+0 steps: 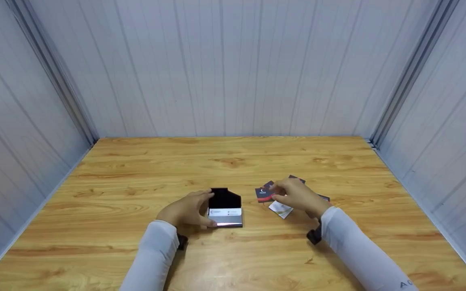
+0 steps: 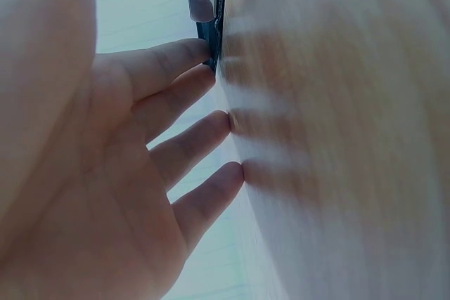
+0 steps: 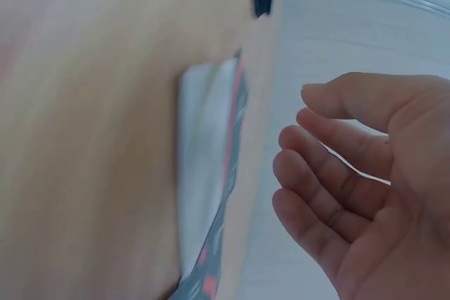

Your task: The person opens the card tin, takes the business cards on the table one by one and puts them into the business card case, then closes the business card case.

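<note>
A business card case [image 1: 229,221] lies with its black lid [image 1: 225,199] raised and a white card showing inside. My left hand [image 1: 188,208] holds the case at its left side, thumb at the front corner and index fingertip by the lid. In the left wrist view, other fingertips [image 2: 232,173] touch the table. Over several scattered cards hovers my right hand [image 1: 297,196], fingers loosely bent and nothing between them. A dark card with a red stripe [image 1: 263,195] and a white card with a zigzag edge [image 1: 281,209] show beside it; other dark cards are partly hidden beneath.
The wood-grain table [image 1: 136,161] is bounded by pale panel walls [image 1: 225,68] at the back and both sides. Dark wrist mounts [image 1: 314,236] sit under both wrists.
</note>
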A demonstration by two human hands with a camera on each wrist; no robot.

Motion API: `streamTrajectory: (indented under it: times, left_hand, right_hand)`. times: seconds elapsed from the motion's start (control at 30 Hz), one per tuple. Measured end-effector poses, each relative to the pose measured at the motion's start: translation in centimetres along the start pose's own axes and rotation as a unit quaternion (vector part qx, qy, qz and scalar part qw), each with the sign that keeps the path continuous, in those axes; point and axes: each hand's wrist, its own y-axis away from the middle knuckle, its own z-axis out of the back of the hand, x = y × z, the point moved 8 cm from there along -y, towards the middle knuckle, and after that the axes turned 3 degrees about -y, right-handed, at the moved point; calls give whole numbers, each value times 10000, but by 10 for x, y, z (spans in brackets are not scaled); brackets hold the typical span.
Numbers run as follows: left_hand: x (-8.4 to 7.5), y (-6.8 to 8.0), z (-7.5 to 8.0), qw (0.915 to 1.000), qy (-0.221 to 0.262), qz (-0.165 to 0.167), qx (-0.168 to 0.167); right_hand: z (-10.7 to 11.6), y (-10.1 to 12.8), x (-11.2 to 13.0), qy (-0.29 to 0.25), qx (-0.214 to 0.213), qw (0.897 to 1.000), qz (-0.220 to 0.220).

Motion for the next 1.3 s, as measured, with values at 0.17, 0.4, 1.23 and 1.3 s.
streamTrajectory:
  times: [0.17, 0.4, 1.23, 1.3]
  left_hand:
    - [-1, 0, 0, 10000, 35, 13, 5]
    - [1, -2, -1, 10000, -72, 48, -3]
    - [1, -1, 0, 9999, -140, -45, 22]
    - [1, -1, 0, 9999, -114, -45, 29]
  right_hand:
    - [10, 14, -19, 122, -175, 9982, -553]
    - [27, 31, -42, 204, -275, 9942, -1022]
    - [37, 64, -89, 112, 255, 9714, -2356]
    - [37, 63, -90, 91, 268, 9701, -2412]
